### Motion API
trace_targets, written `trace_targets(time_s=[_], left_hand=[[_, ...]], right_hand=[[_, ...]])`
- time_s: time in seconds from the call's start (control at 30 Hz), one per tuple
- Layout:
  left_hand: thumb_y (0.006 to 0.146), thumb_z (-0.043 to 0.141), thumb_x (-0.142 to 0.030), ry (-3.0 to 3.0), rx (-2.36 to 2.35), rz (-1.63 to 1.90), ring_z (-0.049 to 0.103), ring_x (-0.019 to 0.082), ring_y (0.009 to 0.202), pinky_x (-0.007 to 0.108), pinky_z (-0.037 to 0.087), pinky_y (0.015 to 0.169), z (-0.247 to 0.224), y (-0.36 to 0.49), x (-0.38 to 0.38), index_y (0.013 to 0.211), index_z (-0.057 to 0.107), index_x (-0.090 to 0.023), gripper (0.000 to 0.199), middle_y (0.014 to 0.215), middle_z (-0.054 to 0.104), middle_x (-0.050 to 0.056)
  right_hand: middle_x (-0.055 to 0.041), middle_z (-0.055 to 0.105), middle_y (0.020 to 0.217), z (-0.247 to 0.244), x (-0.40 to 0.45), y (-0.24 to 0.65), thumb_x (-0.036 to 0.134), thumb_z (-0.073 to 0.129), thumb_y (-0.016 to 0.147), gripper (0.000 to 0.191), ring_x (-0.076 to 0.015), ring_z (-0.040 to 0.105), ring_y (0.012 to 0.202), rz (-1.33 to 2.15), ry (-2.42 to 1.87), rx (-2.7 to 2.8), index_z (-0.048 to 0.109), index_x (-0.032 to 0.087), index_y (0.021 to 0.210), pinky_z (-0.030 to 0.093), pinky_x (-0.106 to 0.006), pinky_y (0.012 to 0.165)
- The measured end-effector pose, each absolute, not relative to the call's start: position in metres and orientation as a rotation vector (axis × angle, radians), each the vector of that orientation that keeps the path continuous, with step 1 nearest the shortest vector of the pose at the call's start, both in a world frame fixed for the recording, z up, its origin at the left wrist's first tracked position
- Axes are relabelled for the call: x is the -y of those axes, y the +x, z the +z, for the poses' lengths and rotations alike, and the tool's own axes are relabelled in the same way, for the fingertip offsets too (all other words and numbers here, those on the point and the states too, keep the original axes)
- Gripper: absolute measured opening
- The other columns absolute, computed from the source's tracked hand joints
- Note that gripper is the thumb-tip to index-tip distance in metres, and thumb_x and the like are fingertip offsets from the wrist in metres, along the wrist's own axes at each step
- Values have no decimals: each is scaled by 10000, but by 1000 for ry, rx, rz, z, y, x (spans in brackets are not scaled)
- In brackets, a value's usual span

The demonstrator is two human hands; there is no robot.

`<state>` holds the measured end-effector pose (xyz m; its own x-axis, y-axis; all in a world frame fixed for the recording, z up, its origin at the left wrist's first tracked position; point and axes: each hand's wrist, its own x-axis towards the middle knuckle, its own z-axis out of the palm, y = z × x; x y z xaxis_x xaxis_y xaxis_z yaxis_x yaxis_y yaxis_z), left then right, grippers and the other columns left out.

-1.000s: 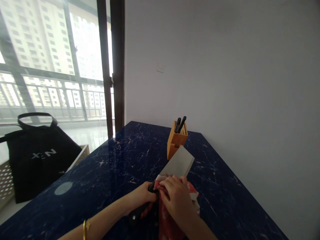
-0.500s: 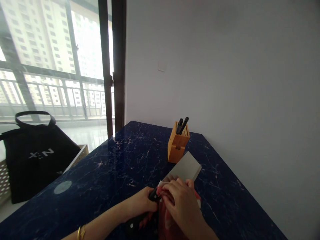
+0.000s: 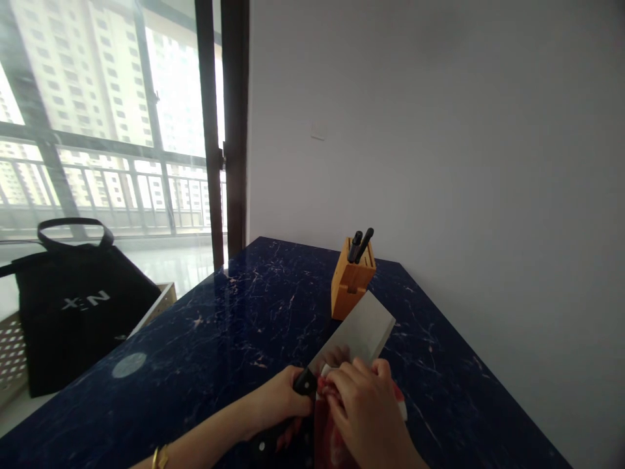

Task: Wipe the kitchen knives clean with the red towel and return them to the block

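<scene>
My left hand [image 3: 286,404] grips the black handle [image 3: 273,438] of a steel cleaver, whose broad blade [image 3: 354,333] points away from me over the table. My right hand [image 3: 366,409] presses a red and white cloth [image 3: 328,438] against the blade's near end. Part of that cloth hangs below my hands toward the table's near edge. The hand and cloth hide the blade's lower part. A gold bracelet [image 3: 159,457] circles my left wrist.
A bamboo knife block [image 3: 350,281] holding black-handled knives stands just beyond the blade on the dark blue marble table [image 3: 195,339]. A white wall rises at the right. At the left stand a black tote bag [image 3: 83,319] and a perforated crate [image 3: 7,352], before a glass door [image 3: 212,130].
My right hand and the cloth have shifted right and toward me along the blade, leaving more steel showing. The cleaver has turned slightly, and the view has drifted a little.
</scene>
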<state>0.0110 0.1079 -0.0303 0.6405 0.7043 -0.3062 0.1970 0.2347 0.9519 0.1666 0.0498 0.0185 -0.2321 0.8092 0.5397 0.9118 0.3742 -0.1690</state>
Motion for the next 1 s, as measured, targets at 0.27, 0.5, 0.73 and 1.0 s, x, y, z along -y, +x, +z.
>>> trace_targets(time_s=[0.27, 0.5, 0.73, 1.0], left_hand=[[587, 455, -125, 1387, -830, 425, 451, 87, 263, 136, 313, 255, -35, 13, -107, 652, 571, -122, 133, 382, 523, -25], [656, 481, -205, 1450, -830, 355, 440, 89, 277, 168, 359, 260, -25, 8, -105, 732, 551, -131, 127, 421, 517, -33], [762, 496, -393, 1732, -821, 483, 403, 61, 387, 154, 322, 353, 6, -3, -105, 808, 528, -138, 261, 509, 428, -67], [853, 300, -491, 2215, -991, 522, 494, 122, 618, 212, 358, 564, 12, -7, -103, 788, 536, -161, 411, 677, 526, -15]], right_hand=[[43, 628, 789, 13, -57, 154, 148, 592, 724, 158, -153, 501, 740, -233, -1402, 2002, 576, 260, 834, 217, -328, 687], [32, 595, 647, 28, -46, 166, 124, 597, 666, 117, -159, 474, 682, -397, -1489, 2184, 563, 229, 705, 195, -337, 653], [23, 617, 778, 40, -42, 173, 173, 543, 737, 91, -151, 499, 731, -230, -1397, 1907, 562, 236, 800, 231, -322, 695], [-15, 596, 769, 40, -48, 196, 268, 496, 777, 106, -173, 509, 710, -375, -1463, 1660, 526, 207, 858, 256, -343, 741]])
